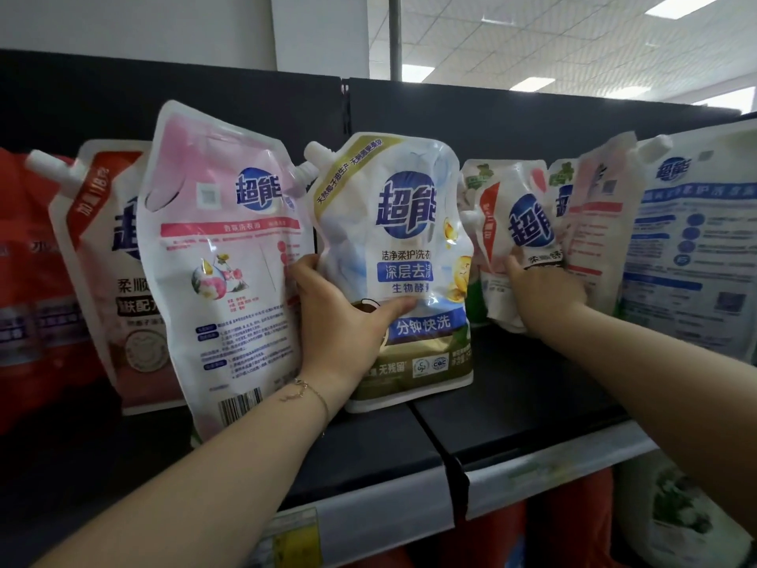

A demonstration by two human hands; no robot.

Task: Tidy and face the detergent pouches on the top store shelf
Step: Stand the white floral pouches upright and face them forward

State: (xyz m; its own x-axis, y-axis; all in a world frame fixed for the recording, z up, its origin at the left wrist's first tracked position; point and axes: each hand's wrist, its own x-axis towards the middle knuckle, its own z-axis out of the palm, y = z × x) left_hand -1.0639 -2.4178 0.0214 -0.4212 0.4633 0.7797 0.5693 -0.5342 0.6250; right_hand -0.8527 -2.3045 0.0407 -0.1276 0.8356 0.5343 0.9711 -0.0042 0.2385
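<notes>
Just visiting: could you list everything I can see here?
Gold pouch: one, white, blue and gold, mid shelf, front out.
Pink pouch: one, pink and white, left of it, tilted, back out.
Salmon pouch: one, white and salmon, behind the pink pouch.
Red pouches: count unclear, red, far left.
Small pouch: one, white and red, right of middle.
Green-topped pouches: two seen, white and green, behind the small pouch.
Pale pouch: one, pale pink, leaning right of the small pouch.
Blue pouch: one, white and blue, far right, back out.
Shelf: one, black, underneath.
Lower pouches: several, red and white, level below.
Left hand: one, grips the gold pouch.
Right hand: one, on the small pouch, fingers hidden.
</notes>
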